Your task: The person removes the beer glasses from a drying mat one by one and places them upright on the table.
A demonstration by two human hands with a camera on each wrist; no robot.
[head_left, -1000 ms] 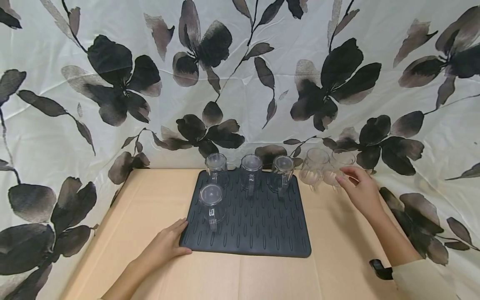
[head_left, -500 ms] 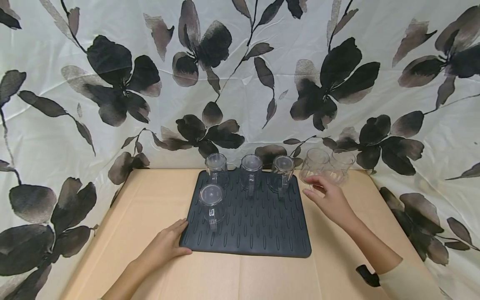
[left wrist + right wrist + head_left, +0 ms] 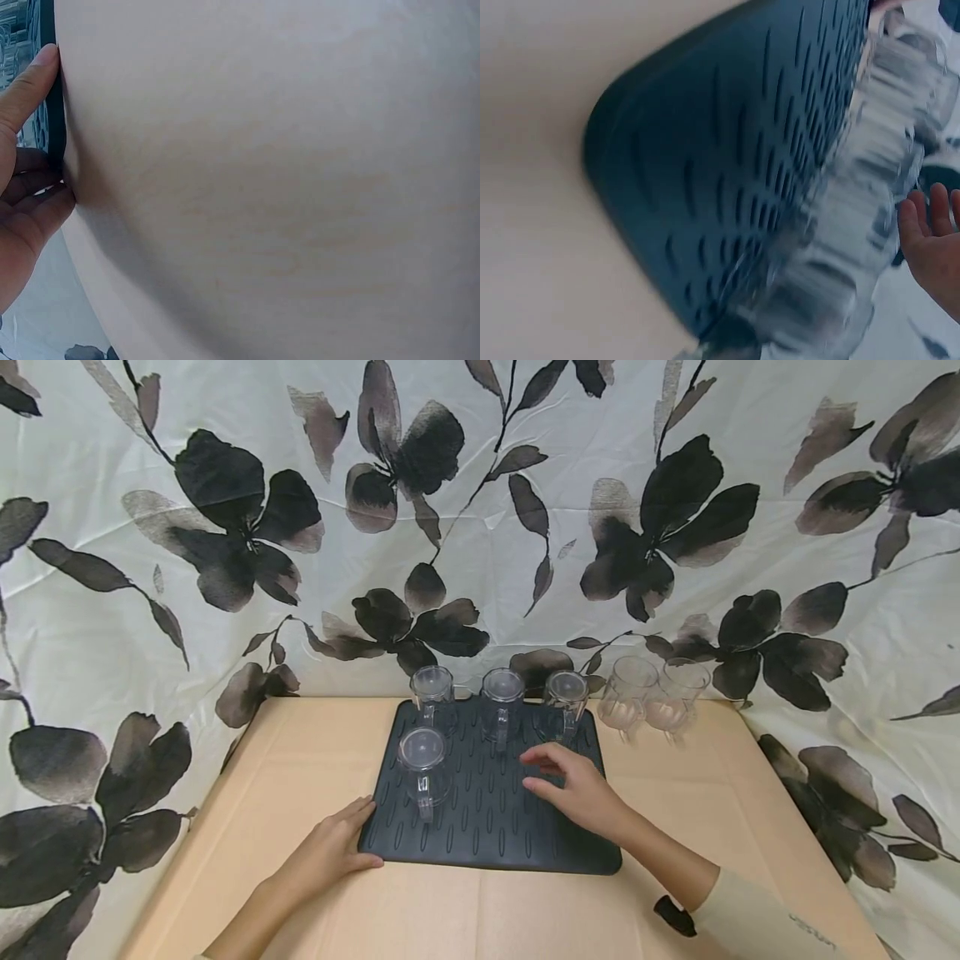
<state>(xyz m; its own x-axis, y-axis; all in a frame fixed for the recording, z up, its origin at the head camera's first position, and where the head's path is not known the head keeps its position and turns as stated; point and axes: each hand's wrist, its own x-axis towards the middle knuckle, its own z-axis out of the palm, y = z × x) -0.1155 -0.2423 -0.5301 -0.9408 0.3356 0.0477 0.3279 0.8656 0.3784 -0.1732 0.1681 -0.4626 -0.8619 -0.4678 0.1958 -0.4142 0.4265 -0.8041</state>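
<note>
Hovering above black mat [image 3: 491, 831]: right hand [image 3: 576, 785] | touching mat's near-left corner: left hand [image 3: 332, 842] | both hands relaxed, unclenched

Dark print [image 3: 812, 930] on the right sleeve [image 3: 742, 906] cannot be read.

Dark mat [image 3: 498, 831], two mugs [image 3: 625, 702] on table [image 3: 450, 914]

Four mugs [image 3: 424, 767] stand on the mat [image 3: 517, 839], two mugs [image 3: 670, 703] right of it
</note>
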